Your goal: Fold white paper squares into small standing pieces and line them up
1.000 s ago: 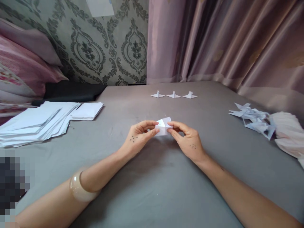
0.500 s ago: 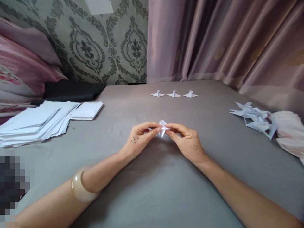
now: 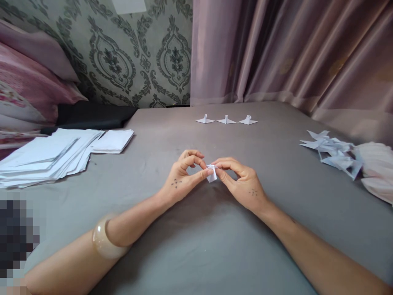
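A small folded white paper piece [image 3: 211, 173] is held between both hands above the grey surface, in the middle of the head view. My left hand [image 3: 184, 174] pinches its left side between thumb and index finger, the other fingers curled behind. From the other side my right hand [image 3: 241, 176] grips the paper with thumb and fingertips. The fingertips cover part of the paper, so its whole shape is hidden. Farther back, three folded paper figures [image 3: 226, 119] stand side by side in a row.
Stacks of white paper sheets [image 3: 46, 157] lie at the left, with a smaller paper pile [image 3: 113, 142] beside them. A heap of folded white paper pieces [image 3: 333, 151] rests at the right against a pale cloth [image 3: 376, 168]. Behind hangs a pink curtain [image 3: 221, 53].
The paper between my fingers has turned; its spread points no longer show and a flatter flap hangs down. My left fingers have lifted a little and shifted their hold.
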Available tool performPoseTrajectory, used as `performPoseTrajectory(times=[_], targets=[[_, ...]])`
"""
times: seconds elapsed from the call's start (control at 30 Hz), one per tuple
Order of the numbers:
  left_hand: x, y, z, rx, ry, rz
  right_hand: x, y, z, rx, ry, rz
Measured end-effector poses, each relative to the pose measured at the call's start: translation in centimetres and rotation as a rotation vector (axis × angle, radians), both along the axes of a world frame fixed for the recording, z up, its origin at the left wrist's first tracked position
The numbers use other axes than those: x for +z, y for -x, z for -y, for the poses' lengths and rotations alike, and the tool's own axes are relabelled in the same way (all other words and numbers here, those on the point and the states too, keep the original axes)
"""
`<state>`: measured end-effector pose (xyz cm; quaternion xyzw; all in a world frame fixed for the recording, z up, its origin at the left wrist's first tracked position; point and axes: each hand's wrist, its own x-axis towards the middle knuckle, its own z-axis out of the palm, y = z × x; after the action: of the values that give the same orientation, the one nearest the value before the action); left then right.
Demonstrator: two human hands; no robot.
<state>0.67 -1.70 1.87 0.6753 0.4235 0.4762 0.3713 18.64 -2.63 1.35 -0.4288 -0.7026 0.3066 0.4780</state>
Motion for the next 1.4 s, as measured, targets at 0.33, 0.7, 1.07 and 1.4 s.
performPoseTrajectory(times=[0.33,0.7,1.07,1.4], targets=[[-0.2,-0.2,-0.2,-0.193,0.461,0.44,0.3,0.1,0.1,0.034,0.2,-0.13],[-0.2,-0.5,0.0,-0.137,0.506,0.429,0.5,0.4,0.4,0.075,0.287,-0.197],[-0.3,-0.5,0.2,-0.23,0.568,0.383,-0.1,0.3,0.0,0.058,0.333,-0.197],[-1.2,-0.5,-0.9,-0.019,0.597,0.645,-0.7,0.7,-0.3,0.082,0.47,-0.189]])
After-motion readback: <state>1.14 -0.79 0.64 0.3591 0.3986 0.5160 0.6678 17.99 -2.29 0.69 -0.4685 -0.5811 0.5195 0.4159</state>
